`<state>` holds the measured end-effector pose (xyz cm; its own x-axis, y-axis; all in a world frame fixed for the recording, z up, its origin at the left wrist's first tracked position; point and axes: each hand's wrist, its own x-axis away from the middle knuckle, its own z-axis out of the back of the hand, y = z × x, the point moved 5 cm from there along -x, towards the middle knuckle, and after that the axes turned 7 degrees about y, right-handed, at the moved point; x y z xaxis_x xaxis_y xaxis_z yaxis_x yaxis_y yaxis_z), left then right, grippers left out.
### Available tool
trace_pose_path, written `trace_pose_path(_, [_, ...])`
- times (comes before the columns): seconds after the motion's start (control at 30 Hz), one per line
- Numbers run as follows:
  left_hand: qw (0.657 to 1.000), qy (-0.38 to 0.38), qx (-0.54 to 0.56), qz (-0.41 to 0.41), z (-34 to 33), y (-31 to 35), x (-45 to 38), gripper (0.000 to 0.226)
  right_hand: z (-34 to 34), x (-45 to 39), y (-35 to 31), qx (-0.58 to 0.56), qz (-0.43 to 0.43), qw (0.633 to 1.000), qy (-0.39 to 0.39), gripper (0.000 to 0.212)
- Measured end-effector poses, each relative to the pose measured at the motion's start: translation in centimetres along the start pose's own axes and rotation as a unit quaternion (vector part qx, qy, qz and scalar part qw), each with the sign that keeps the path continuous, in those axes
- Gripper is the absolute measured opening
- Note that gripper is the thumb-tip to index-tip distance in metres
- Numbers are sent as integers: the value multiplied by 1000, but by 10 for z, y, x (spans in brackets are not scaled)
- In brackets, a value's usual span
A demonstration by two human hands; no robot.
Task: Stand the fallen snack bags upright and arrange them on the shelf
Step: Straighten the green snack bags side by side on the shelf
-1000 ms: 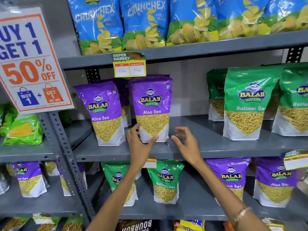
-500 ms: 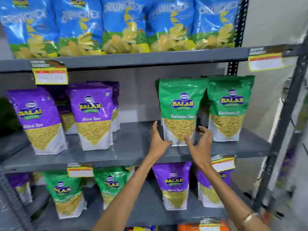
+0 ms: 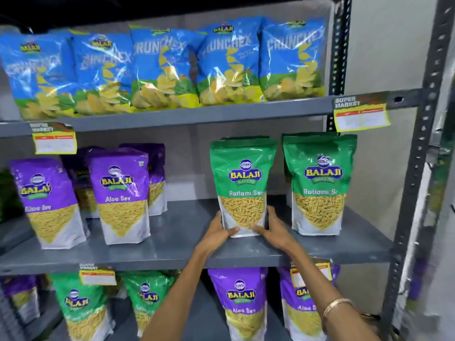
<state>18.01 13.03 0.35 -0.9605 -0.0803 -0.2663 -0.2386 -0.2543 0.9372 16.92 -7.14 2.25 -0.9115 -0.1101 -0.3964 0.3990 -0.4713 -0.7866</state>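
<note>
Your left hand (image 3: 216, 233) and right hand (image 3: 272, 230) both grasp the base of the green Ratlami Sev bag (image 3: 242, 185), thumbs across its lower front and fingers wrapped round its sides. The bag stands upright on the middle shelf (image 3: 172, 244), just left of a second green Ratlami Sev bag (image 3: 320, 183) and well apart from the purple Aloo Sev bags (image 3: 119, 195) to the left. The main risk is tipping: the grip sits low while the top is unsupported, so an uneven release or a base that is not seated flat could let the bag fall forward off the shelf edge or backward against the rear panel. Sliding it rightward could nudge the neighbouring green bag, which stands close enough to topple in turn. A further pouch appears to stand directly behind the held one; whether they touch cannot be determined. Overhead, the blue Crunchex bags (image 3: 167, 67) lean over the upper shelf lip, and a price tag (image 3: 360, 114) hangs from that lip at the right, limiting lift clearance.
</note>
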Motion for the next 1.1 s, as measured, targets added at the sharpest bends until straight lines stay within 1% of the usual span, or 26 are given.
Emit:
trace_pose_path(0.1, [1000,-14,11,1,-4,-13,12,62,-6,15,14,3,-12,1000,25,67])
trace_pose_path(0.2, [999,-30,29,6,-7,-14,13,56,-4,18,14,5,-13,999,29,69])
trace_pose_path(0.3, [998,-45,42,11,-8,-16,15,59,-3,21,12,10,-11,999,35,70])
trace_pose_path(0.4, [999,-42,27,16,-7,-14,18,67,-4,22,14,13,-13,999,32,72])
trace_pose_path(0.5, [999,-38,30,14,-6,-12,19,64,-2,23,12,10,-12,999,35,76])
trace_pose_path(0.53, [999,-35,26,16,-5,-13,18,70,-2,23,12,7,-9,999,37,80])
trace_pose_path(0.57, [999,-31,19,16,-4,-12,20,81,-1,25,11,4,-8,999,39,86])
trace_pose_path(0.63, [1000,6,5,-3,-5,-4,29,103,2,33,10,-10,-1,999,48,95])
trace_pose_path(0.67, [999,49,3,-18,-4,5,39,106,5,39,9,-17,10,998,54,92])
trace_pose_path(0.7, [993,112,-1,-44,-2,15,52,102,10,49,6,-17,26,997,69,82])
trace_pose_path(0.73, [979,185,-10,-89,-1,26,68,91,18,59,4,-14,54,993,104,67])
trace_pose_path(0.77, [957,251,-23,-146,-2,38,85,73,30,72,-1,-7,87,982,169,50])
trace_pose_path(0.8, [936,293,-31,-194,-6,50,101,54,46,84,-4,-7,118,961,252,36])
trace_pose_path(0.83, [922,311,-29,-231,-15,60,112,40,65,96,-6,-13,136,932,335,30])
trace_pose_path(0.87, [918,304,-22,-253,-27,67,117,32,82,103,-2,-23,141,904,404,35])
trace_pose_path(0.9, [925,275,-4,-261,-44,73,117,30,97,106,4,-33,123,887,444,47])
trace_pose_path(0.93, [937,238,15,-256,-62,79,115,28,112,102,13,-40,92,883,459,61])
trace_pose_path(0.97, [951,188,39,-242,-82,83,110,29,124,96,20,-40,51,889,453,73])
trace_pose_path(1.0, [965,141,55,-214,-102,86,102,36,135,86,31,-38,9,903,427,83])
trace_pose_path(1.03, [976,106,60,-181,-120,83,90,51,141,76,38,-51,-24,921,385,90])
trace_pose_path(1.1, [994,39,35,-92,-157,76,63,90,151,57,57,-133,-59,948,281,99])
